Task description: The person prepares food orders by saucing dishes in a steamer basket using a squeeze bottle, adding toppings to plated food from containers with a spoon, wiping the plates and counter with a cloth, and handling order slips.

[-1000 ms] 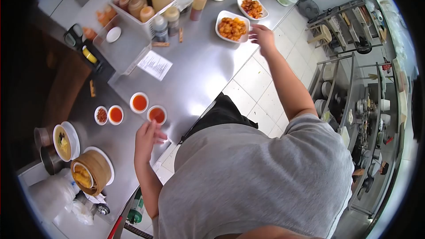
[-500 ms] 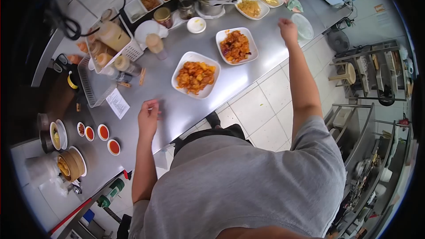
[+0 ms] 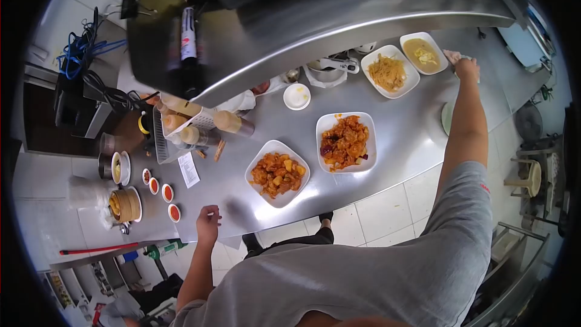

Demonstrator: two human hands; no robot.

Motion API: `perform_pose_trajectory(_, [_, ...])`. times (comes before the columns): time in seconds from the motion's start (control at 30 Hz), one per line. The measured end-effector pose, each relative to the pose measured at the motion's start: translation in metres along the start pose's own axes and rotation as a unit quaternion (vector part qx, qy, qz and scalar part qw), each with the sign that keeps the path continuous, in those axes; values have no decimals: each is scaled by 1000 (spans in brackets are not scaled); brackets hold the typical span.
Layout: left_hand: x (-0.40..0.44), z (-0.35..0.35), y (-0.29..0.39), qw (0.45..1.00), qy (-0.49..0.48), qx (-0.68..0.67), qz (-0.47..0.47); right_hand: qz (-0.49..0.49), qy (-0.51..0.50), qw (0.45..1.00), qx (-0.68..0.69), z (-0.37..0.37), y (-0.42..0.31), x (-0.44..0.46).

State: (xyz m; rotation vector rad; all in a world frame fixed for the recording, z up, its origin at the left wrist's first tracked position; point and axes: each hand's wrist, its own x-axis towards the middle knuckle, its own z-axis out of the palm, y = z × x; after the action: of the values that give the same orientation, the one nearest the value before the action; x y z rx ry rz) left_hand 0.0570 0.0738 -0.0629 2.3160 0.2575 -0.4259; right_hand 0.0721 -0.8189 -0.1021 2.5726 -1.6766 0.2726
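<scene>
My right hand (image 3: pixel 466 69) reaches to the back right of the steel counter, its fingers closed on a crumpled cloth (image 3: pixel 457 56) partly hidden under them. Just left of it stands a white bowl of yellowish soup (image 3: pixel 420 49). A round translucent lid (image 3: pixel 446 118) lies partly behind my right forearm. Near the front edge my left hand (image 3: pixel 207 224) hovers with loosely bent fingers apart, holding nothing. Two square white dishes hold glazed orange pieces of food (image 3: pixel 277 174) and similar glazed food with dark bits (image 3: pixel 346 140).
A metal shelf (image 3: pixel 339 39) overhangs the counter's back. Squeeze bottles (image 3: pixel 227 122) stand by a white basket at the left, near a paper slip (image 3: pixel 189 169). Several small sauce cups (image 3: pixel 167 192) and a bamboo steamer (image 3: pixel 126 204) sit farther left. A shredded-food dish (image 3: pixel 388 74) is at the back.
My right hand has moved farther back and right, from beside the lid onto the cloth. My left hand stays low near the counter edge. The camera view has shifted, showing the overhead shelf.
</scene>
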Motion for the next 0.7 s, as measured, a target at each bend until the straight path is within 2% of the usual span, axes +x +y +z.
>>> perform_pose_trajectory(0.07, [2, 7, 15, 1000, -3, -5, 14, -84, -170, 972, -140, 51, 13, 41])
perform_pose_trajectory(0.13, [11, 17, 29, 999, -23, -14, 22, -156, -237, 937, -205, 89, 30, 73])
perform_pose_trajectory(0.23, [21, 33, 43, 998, -56, -27, 30, -234, -49, 965, -105, 90, 55, 106])
perform_pose_trajectory(0.27, [25, 39, 47, 997, -64, -40, 28, -39, 0, 997, -66, 31, 35, 61])
perform_pose_trajectory(0.3, [31, 46, 51, 995, -85, -56, 23, -21, -2, 994, -108, -52, 3, 11])
perform_pose_trajectory(0.33, [33, 51, 56, 993, -96, -74, 15, -52, 212, 968, 120, 40, 83, 103])
perform_pose_trajectory(0.37, [31, 55, 68, 990, -120, -76, 22, 28, 197, 928, 315, -1, 76, 90])
perform_pose_trajectory(0.4, [30, 61, 74, 979, -153, -133, 7, 57, 210, 827, 518, -18, 81, 102])
perform_pose_trajectory(0.43, [33, 69, 74, 969, -178, -170, 14, -22, 294, 734, 611, 17, 135, 180])
perform_pose_trajectory(0.47, [36, 76, 74, 976, -174, -129, 14, 98, 292, 623, 719, -47, 97, 124])
perform_pose_trajectory(0.5, [39, 81, 78, 980, -177, -84, 19, 36, 155, 555, 816, -51, 129, 130])
perform_pose_trajectory(0.6, [39, 84, 98, 989, -138, -19, 41, 10, 108, 394, 913, -154, 84, 29])
perform_pose_trajectory(0.67, [45, 85, 97, 989, -133, 11, 66, -140, -81, 162, 973, -159, 108, 0])
perform_pose_trajectory(0.7, [48, 82, 97, 988, -131, 28, 77, -144, -104, 109, 978, -173, 95, -36])
